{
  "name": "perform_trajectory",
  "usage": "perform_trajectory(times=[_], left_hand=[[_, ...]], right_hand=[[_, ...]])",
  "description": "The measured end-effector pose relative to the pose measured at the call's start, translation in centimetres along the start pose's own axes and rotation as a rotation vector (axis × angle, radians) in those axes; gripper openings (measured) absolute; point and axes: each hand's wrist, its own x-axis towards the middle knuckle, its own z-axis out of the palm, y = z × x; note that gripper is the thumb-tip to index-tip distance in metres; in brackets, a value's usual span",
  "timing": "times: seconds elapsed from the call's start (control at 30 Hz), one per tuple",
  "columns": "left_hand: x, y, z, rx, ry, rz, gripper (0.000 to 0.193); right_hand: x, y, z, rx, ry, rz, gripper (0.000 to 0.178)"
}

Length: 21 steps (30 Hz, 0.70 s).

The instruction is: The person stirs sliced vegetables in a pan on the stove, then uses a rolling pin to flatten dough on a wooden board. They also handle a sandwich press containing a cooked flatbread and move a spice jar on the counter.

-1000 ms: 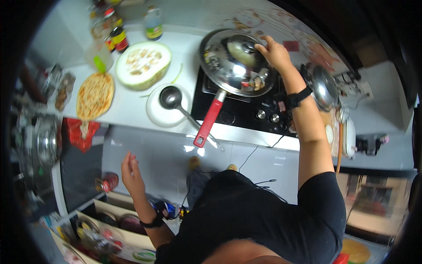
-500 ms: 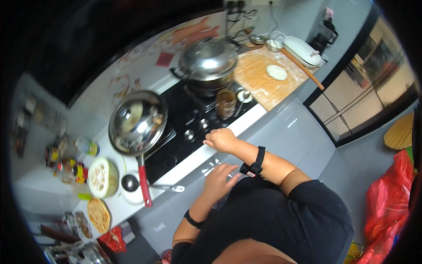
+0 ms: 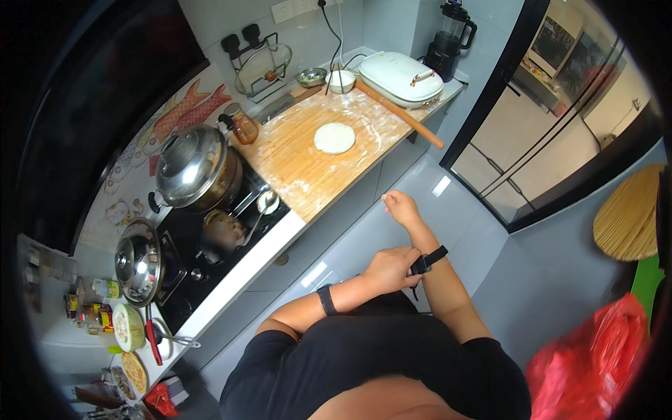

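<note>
My left hand (image 3: pixel 392 269) reaches across my body to my right wrist. Its fingers are closed on the black wrist device (image 3: pixel 421 264), which is strapped there by a dark band (image 3: pixel 438 253). My right hand (image 3: pixel 401 208) is held out over the floor, away from the counter, with its fingers curled in and nothing showing in them. A black band (image 3: pixel 325 300) circles my left wrist too. Closest on the counter is the floury wooden board (image 3: pixel 290 171), with a flat white round of dough (image 3: pixel 334 138) lying on it.
A rolling pin (image 3: pixel 402 115) rests on the board's far right side beside a white lidded appliance (image 3: pixel 400 77). On the stove stand a steel pot (image 3: pixel 196 171) and a lidded pan (image 3: pixel 138 266). A browned flatbread (image 3: pixel 134 372) lies at left. Red bags (image 3: pixel 595 357) sit at right.
My view has swung right toward the board. My left hand has moved from beside my body onto the device at my right wrist. My right hand has shifted away from the stove.
</note>
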Motion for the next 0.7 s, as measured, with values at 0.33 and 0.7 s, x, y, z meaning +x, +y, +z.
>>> perform_trajectory(times=[0.33,0.7], left_hand=[[12.3,-8.4,0.8,-0.036,0.037,-0.188,0.031],[25.1,-17.2,-0.9,0.046,0.131,-0.235,0.032]], right_hand=[[11.2,3.6,-1.3,0.699,-0.252,0.104,0.020],[18.7,5.5,-8.9,0.454,-0.399,-0.167,0.048]])
